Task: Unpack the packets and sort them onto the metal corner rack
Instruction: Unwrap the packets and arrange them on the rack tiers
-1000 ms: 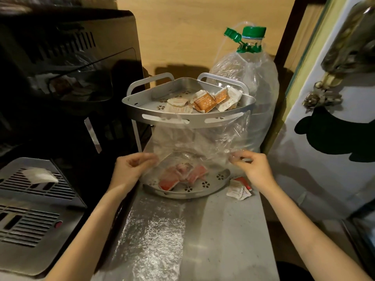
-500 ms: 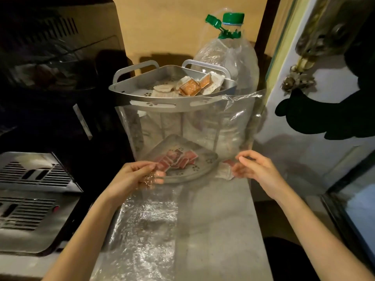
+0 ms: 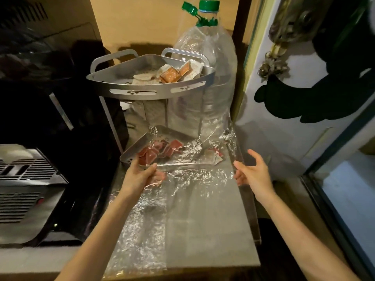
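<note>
The metal corner rack (image 3: 142,91) stands at the back of the counter. Its top tier holds orange and white packets (image 3: 169,75); its bottom tier (image 3: 129,157) holds red packets (image 3: 160,151). A clear plastic bag (image 3: 194,179) lies spread flat over the counter and over the bottom tier's front. My left hand (image 3: 140,177) grips the bag's left edge with curled fingers. My right hand (image 3: 255,175) is at the bag's right edge, fingers loosely spread and not curled round it. A couple of white-and-red packets (image 3: 215,157) lie on the counter right of the rack, under the plastic.
A large clear water bottle (image 3: 209,78) with a green cap stands behind the rack on the right. A black and silver appliance (image 3: 30,189) fills the left side. The grey counter (image 3: 203,230) ends in an edge on the right, beside a pale door (image 3: 284,128).
The bag, held up in front of the rack a second ago, has come down flat onto the counter. Both hands moved lower and nearer to me, and my right hand's fingers have opened.
</note>
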### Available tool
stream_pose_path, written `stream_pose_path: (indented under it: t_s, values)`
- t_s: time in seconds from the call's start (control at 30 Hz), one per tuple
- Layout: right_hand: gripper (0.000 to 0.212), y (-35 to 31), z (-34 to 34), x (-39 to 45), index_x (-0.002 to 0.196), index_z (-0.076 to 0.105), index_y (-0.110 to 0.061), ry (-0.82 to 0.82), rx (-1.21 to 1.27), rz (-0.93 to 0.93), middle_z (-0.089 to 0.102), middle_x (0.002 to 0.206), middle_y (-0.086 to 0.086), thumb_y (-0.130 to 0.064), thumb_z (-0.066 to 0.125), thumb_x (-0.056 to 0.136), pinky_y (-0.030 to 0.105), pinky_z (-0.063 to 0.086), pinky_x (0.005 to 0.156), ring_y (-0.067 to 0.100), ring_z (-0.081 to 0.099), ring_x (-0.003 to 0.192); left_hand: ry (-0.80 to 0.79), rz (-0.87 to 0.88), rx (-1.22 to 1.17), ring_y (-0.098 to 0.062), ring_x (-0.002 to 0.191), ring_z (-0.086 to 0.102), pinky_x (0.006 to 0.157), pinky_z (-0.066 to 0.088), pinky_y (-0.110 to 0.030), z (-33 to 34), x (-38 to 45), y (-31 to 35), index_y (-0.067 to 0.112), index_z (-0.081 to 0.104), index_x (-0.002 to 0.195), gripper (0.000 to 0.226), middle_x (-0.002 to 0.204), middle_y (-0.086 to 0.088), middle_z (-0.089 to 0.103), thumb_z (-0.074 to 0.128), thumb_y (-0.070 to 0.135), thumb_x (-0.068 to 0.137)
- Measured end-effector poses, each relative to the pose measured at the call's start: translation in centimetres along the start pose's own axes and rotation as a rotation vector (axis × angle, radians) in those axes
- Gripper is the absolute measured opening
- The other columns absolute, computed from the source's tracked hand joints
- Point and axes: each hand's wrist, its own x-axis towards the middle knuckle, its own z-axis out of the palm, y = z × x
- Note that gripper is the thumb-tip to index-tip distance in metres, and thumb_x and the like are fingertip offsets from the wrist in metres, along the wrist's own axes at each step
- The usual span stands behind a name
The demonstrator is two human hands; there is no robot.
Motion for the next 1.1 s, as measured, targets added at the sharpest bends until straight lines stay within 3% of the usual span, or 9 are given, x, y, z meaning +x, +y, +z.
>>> stream_pose_path:
  t_s: [0.1, 0.23, 0.37, 0.57, 0.63, 0.73, 0.93, 1.03, 1.1]
  values:
    - [0.046, -0.2, -0.2, -0.3, 0.124, 0.049, -0.032, 0.009, -0.003, -0.081, 0.063, 0.05, 0.002, -0.019, 0.065, 0.083, 0.022, 0.046, 0.041, 0.013, 0.054, 0.042, 0.12, 0.095, 0.186, -0.019, 0.065, 0.063, 0.063, 0.054, -0.03, 0.2, 0.1, 0.2, 0.024, 0.041, 0.135, 0.055, 0.079, -0.013, 0.07, 0.063, 0.013, 0.085]
    - [0.02, -0.7, 0.1, -0.4, 0.103, 0.068, -0.008, 0.0, -0.031, -0.109, 0.061, 0.052, -0.003, -0.016, 0.057, 0.088, 0.021, 0.047, 0.045, 0.009, 0.054, 0.045, 0.066, 0.11, 0.211, -0.001, 0.049, 0.06, 0.042, 0.043, -0.011, 0.4, -0.2, 1.0, 0.015, 0.068, 0.105, 0.035, 0.063, 0.007, 0.07, 0.069, 0.031, 0.075]
    - [0.018, -1.4, -0.5, -0.5, 0.099, 0.069, -0.016, -0.122, 0.016, -0.023, 0.072, 0.072, 0.0, -0.015, 0.067, 0.081, 0.022, 0.054, 0.065, 0.01, 0.065, 0.066, -0.126, 0.116, 0.408, -0.002, 0.059, 0.068, 0.047, 0.047, -0.01, -0.4, -0.5, 1.9, 0.034, 0.065, 0.097, 0.04, 0.069, 0.01, 0.074, 0.081, 0.022, 0.063]
    - [0.015, -1.4, -0.5, -0.2, 0.083, 0.074, -0.018, -0.039, -0.648, -0.275, 0.06, 0.094, 0.0, -0.006, 0.07, 0.076, 0.025, 0.037, 0.082, 0.022, 0.052, 0.102, 0.154, 0.464, 0.906, 0.002, 0.07, 0.054, 0.057, 0.04, -0.003, -0.2, -0.2, 2.8, 0.018, 0.073, 0.083, 0.014, 0.087, 0.002, 0.06, 0.078, 0.017, 0.069]
    - [0.018, -1.7, -0.3, 0.2, 0.092, 0.073, -0.021, 0.005, -0.886, -0.331, 0.055, 0.116, 0.004, -0.012, 0.07, 0.077, 0.023, 0.026, 0.09, 0.023, 0.036, 0.118, 0.156, 0.57, 0.968, -0.006, 0.084, 0.052, 0.068, 0.038, -0.007, 0.1, -0.6, 3.3, 0.014, 0.075, 0.081, 0.013, 0.099, -0.002, 0.052, 0.078, 0.015, 0.069]
    - [0.046, -2.8, 0.3, 0.1, 0.12, 0.058, -0.027, -0.219, -0.965, -0.384, 0.039, 0.143, 0.001, -0.019, 0.069, 0.076, 0.036, 0.023, 0.107, 0.02, 0.022, 0.134, 0.066, 0.648, 1.036, -0.02, 0.111, 0.049, 0.088, 0.04, -0.027, 0.9, -1.4, 4.5, 0.013, 0.075, 0.078, 0.008, 0.117, -0.009, 0.053, 0.077, 0.014, 0.07]
    - [0.044, -5.6, 4.2, -1.5, 0.127, 0.052, -0.029, -0.478, -0.763, -0.524, 0.061, 0.114, -0.008, -0.023, 0.062, 0.084, 0.02, 0.037, 0.091, 0.003, 0.051, 0.109, -0.087, 0.761, 0.885, -0.013, 0.099, 0.056, 0.089, 0.045, -0.037, 2.5, -3.0, 7.3, 0.019, 0.074, 0.085, 0.011, 0.11, 0.006, 0.062, 0.073, 0.02, 0.074]
    - [0.023, -7.1, 4.8, -1.2, 0.109, 0.066, -0.02, -0.474, -0.662, -0.534, 0.066, 0.102, -0.01, -0.016, 0.06, 0.086, 0.013, 0.041, 0.086, 0.001, 0.057, 0.101, 0.055, 0.784, 0.654, 0.008, 0.114, 0.046, 0.098, 0.037, -0.012, 1.9, -2.9, 7.4, 0.037, 0.052, 0.122, 0.058, 0.127, 0.019, 0.051, 0.074, 0.044, 0.069]
    - [0.017, -7.8, 4.8, -0.9, 0.098, 0.07, -0.021, -0.454, -0.487, -0.465, 0.07, 0.09, -0.011, -0.012, 0.063, 0.084, 0.009, 0.047, 0.076, 0.002, 0.065, 0.089, 0.171, 0.622, 0.511, 0.008, 0.128, 0.029, 0.099, 0.025, -0.005, 1.1, -2.5, 6.8, 0.046, 0.028, 0.136, 0.09, 0.144, 0.018, 0.034, 0.071, 0.061, 0.059]
